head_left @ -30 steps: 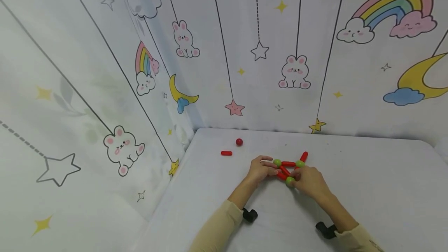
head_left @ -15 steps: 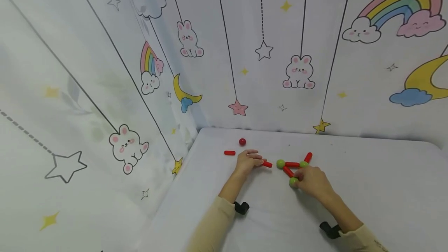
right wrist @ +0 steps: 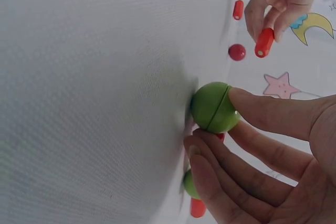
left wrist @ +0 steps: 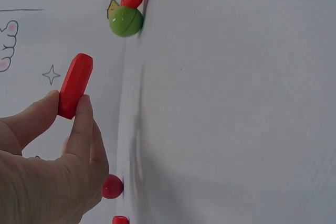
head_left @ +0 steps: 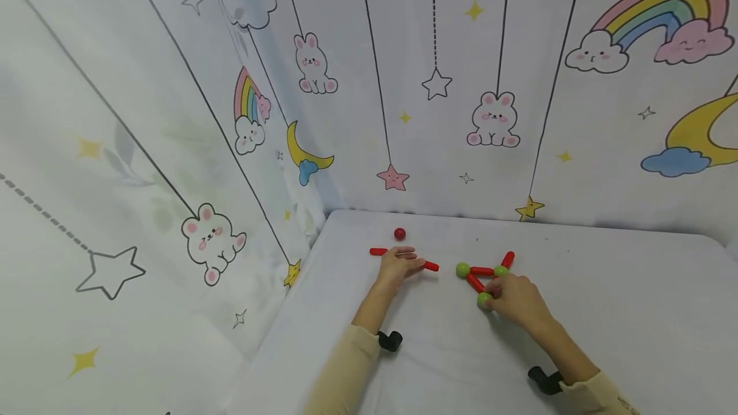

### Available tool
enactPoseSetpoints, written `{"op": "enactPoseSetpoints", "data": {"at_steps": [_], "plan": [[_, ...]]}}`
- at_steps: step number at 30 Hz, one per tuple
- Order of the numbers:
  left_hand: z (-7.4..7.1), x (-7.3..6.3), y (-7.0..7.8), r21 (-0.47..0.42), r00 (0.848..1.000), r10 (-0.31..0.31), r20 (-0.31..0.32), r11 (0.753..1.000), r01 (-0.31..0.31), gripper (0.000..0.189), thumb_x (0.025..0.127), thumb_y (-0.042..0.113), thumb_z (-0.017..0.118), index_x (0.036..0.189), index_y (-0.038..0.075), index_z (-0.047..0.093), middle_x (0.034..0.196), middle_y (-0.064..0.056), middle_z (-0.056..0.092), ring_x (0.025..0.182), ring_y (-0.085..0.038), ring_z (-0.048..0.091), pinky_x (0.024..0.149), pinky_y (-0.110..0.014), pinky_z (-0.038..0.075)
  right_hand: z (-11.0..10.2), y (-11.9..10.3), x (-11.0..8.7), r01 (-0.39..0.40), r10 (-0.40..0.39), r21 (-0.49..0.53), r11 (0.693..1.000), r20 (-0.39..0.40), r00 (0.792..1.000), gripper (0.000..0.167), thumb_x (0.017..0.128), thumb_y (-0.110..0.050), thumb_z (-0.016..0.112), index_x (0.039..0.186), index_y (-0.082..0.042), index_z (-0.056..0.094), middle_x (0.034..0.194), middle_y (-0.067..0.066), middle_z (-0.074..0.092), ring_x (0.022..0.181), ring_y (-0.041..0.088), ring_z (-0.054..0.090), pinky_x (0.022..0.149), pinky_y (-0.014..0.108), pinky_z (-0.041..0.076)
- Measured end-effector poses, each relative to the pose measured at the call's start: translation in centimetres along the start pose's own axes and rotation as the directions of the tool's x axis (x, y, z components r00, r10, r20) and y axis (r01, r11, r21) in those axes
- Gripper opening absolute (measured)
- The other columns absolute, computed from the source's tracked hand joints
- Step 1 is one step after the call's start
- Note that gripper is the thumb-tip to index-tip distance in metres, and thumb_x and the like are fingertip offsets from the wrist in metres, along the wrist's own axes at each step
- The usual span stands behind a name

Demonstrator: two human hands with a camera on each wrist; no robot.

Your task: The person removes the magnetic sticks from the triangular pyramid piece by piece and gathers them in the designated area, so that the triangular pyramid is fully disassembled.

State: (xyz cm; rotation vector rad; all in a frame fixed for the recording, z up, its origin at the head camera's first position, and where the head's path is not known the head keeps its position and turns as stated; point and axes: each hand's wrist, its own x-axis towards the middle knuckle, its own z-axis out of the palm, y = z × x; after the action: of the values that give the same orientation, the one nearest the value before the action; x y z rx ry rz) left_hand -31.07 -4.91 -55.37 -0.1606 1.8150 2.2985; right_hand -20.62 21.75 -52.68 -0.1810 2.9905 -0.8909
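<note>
Between thumb and fingertips, my left hand (head_left: 398,265) pinches a red rod (left wrist: 76,85), held apart from the joined pieces. My right hand (head_left: 517,303) grips the near green ball (right wrist: 212,107) of a small frame of red rods and green balls. From that ball a slanting red rod (head_left: 475,283) runs to the left green ball (head_left: 463,270). Another red rod (head_left: 481,271) links the left ball to the far right green ball (head_left: 501,271). One more red rod (head_left: 508,259) sticks out beyond it. The fingers of my right hand partly hide the frame's right side.
Past my left hand, a dark red ball (head_left: 400,234) lies near the back of the white table (head_left: 623,312). A loose red rod (head_left: 378,252) lies close to the left fingers. Behind the table hangs a white printed curtain (head_left: 357,120).
My left hand has drawn a red rod away from the frame and moved left with it. My right hand stays at the near green ball.
</note>
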Motion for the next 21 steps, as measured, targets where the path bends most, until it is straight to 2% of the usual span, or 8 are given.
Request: {"op": "enactPoseSetpoints", "data": {"at_steps": [8,17,21], "plan": [[-1.6,0.3,0.3,-0.038,0.999,0.028,-0.027,0.999,-0.029,0.062,0.085,-0.011,0.079,0.14,-0.013,0.051,0.136,-0.037,0.054,0.09,-0.025,0.074,0.085,-0.038,0.062,0.1,0.1,0.1,0.006,-0.006,-0.006,1.0,-0.004,1.0,0.02,0.082,-0.013,0.087,0.098,-0.004,0.08,0.078,0.002,0.071,0.066,0.016,0.058,0.055,0.033,0.047],[-3.5,0.3,0.6,-0.065,0.99,0.072,-0.124,0.995,-0.08,0.063,0.082,-0.013,0.081,0.137,-0.014,0.052,0.124,-0.034,0.059,0.085,-0.023,0.07,0.084,-0.037,0.062,-0.1,-0.1,0.0,-0.013,0.013,-0.003,1.0,0.007,1.0,0.023,0.082,-0.014,0.087,0.101,-0.003,0.08,0.08,0.004,0.073,0.067,0.016,0.059,0.055,0.033,0.048],[-4.3,0.3,0.6,-0.062,0.984,0.089,-0.153,0.993,-0.099,0.061,0.082,-0.013,0.081,0.136,-0.014,0.053,0.126,-0.034,0.059,0.084,-0.02,0.07,0.085,-0.037,0.062,-0.1,-0.2,0.0,-0.022,0.022,0.001,1.0,0.014,1.0,0.024,0.083,-0.015,0.088,0.102,-0.002,0.079,0.081,0.004,0.073,0.068,0.017,0.06,0.055,0.032,0.048]]}}
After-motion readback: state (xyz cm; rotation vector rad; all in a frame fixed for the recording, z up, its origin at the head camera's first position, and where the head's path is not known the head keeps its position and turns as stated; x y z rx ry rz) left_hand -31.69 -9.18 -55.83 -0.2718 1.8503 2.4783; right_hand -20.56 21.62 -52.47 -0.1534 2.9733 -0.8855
